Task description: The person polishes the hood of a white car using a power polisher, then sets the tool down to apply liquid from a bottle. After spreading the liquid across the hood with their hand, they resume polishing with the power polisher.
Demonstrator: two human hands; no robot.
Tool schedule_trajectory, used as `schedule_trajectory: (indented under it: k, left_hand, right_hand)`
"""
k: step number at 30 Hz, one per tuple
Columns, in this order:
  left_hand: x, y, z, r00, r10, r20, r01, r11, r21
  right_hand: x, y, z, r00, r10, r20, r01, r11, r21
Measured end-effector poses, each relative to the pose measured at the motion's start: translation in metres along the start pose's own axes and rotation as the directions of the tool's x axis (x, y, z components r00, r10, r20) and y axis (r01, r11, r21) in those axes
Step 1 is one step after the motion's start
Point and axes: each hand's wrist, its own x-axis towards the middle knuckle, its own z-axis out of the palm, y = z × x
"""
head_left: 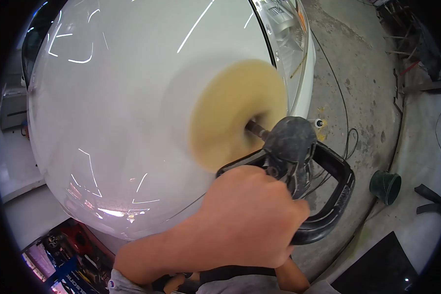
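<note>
My left hand (pixel 252 210) is closed around the black loop handle of a polisher (pixel 293 139), knuckles up. A round yellow pad (pixel 230 110) on the polisher's spindle is blurred as if spinning, and lies tilted against the glossy white hood (pixel 132 88) of a car near its edge. Part of my right forearm (pixel 291 277) shows below my left hand; my right hand is hidden behind it and its fingers cannot be seen. Just past the pad is the clear headlight (pixel 284 24).
A dark cable (pixel 339 88) runs over the concrete floor (pixel 372 112) right of the car. A small white bottle (pixel 318 123), a dark green bucket (pixel 385 187) and black strips (pixel 432 200) are on that side. Dark sheet material (pixel 377 267) lies at lower right.
</note>
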Motion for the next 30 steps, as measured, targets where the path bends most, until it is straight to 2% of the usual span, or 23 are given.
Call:
schedule_trajectory:
  k: [4, 6, 8, 10, 11, 12, 15, 17, 19, 23, 27, 29, 30]
  left_hand:
    - [-0.001, 0.001, 0.0, 1.0, -0.019, 0.003, 0.019, 1.0, -0.009]
    - [-0.02, -0.003, -0.002, 1.0, 0.006, -0.016, -0.006, 1.0, -0.03]
    - [-0.045, 0.002, -0.007, 0.998, -0.015, 0.056, 0.015, 1.0, -0.003]
    - [-0.067, 0.007, -0.004, 0.992, -0.043, 0.122, 0.041, 0.999, 0.025]
    - [-0.077, 0.005, 0.003, 0.995, -0.047, 0.086, 0.044, 0.999, 0.027]
    - [-0.088, 0.004, 0.009, 0.997, -0.052, 0.049, 0.051, 0.998, 0.029]
    - [-0.123, 0.008, 0.022, 0.997, -0.073, 0.011, 0.072, 0.993, 0.094]
    - [-0.14, 0.007, 0.032, 0.996, -0.085, -0.025, 0.087, 0.994, 0.063]
    - [-0.16, 0.004, 0.044, 0.99, -0.048, -0.131, 0.05, 0.999, 0.012]
    - [-0.187, 0.012, 0.052, 0.993, -0.096, -0.073, 0.102, 0.991, 0.083]
    - [-0.218, 0.017, 0.073, 0.971, -0.114, -0.209, 0.126, 0.991, 0.046]
    - [-0.232, 0.021, 0.08, 0.961, -0.13, -0.244, 0.149, 0.987, 0.06]
    - [-0.239, 0.023, 0.083, 0.952, -0.144, -0.269, 0.168, 0.983, 0.068]
  right_hand:
    - [-0.034, 0.033, -0.01, 0.999, -0.033, 0.019, 0.034, 0.998, -0.06]
    - [0.118, -0.042, -0.021, 0.999, -0.031, 0.011, 0.032, 0.997, -0.072]
    - [0.038, 0.007, 0.024, 0.999, -0.043, 0.006, 0.043, 0.994, -0.098]
    - [0.031, 0.015, 0.032, 0.999, -0.051, 0.008, 0.052, 0.991, -0.127]
    - [0.032, 0.019, 0.037, 0.998, -0.057, 0.011, 0.058, 0.988, -0.144]
    - [0.033, 0.036, 0.042, 0.994, -0.106, 0.026, 0.109, 0.964, -0.244]
    - [0.031, 0.038, 0.043, 0.991, -0.122, 0.05, 0.129, 0.973, -0.194]
    - [0.031, 0.036, 0.043, 0.989, -0.133, 0.064, 0.142, 0.978, -0.155]
    - [0.03, 0.035, 0.044, 0.987, -0.142, 0.07, 0.15, 0.98, -0.127]
    - [0.029, 0.034, 0.045, 0.982, -0.158, 0.105, 0.168, 0.982, -0.09]
    - [0.023, 0.042, 0.046, 0.972, -0.169, 0.164, 0.181, 0.981, -0.063]
    - [0.019, 0.056, 0.046, 0.968, -0.115, 0.224, 0.144, 0.982, -0.12]
    - [0.02, 0.063, 0.048, 0.945, 0.176, 0.276, -0.232, 0.955, 0.186]
